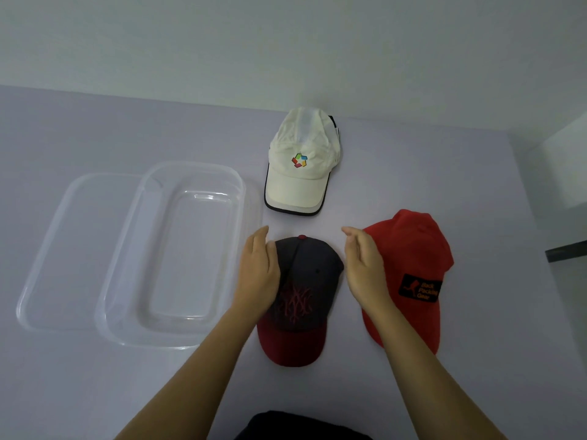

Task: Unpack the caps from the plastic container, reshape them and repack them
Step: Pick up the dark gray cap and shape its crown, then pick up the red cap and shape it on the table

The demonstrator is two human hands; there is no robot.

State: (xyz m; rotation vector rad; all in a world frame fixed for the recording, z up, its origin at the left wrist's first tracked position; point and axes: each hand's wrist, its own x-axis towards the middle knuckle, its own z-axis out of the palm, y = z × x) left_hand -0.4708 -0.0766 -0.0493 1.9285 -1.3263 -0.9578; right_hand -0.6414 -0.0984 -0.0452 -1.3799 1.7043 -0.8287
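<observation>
Three caps lie on the pale table. A dark navy cap (306, 281) with a maroon brim sits in front of me, brim toward me. My left hand (257, 274) rests flat against its left side, fingers apart. My right hand (365, 268) hovers open just right of it, apart from the crown and over the left edge of a red cap (413, 281) with a black patch. A white cap (301, 163) with a coloured logo lies further back. The clear plastic container (139, 258) stands empty at the left.
The container's clear lid (57, 252) lies under and beside it on the left. The wall runs along the table's far edge. A dark object (565, 250) juts in at the right edge. Dark clothing (301, 427) shows at the bottom.
</observation>
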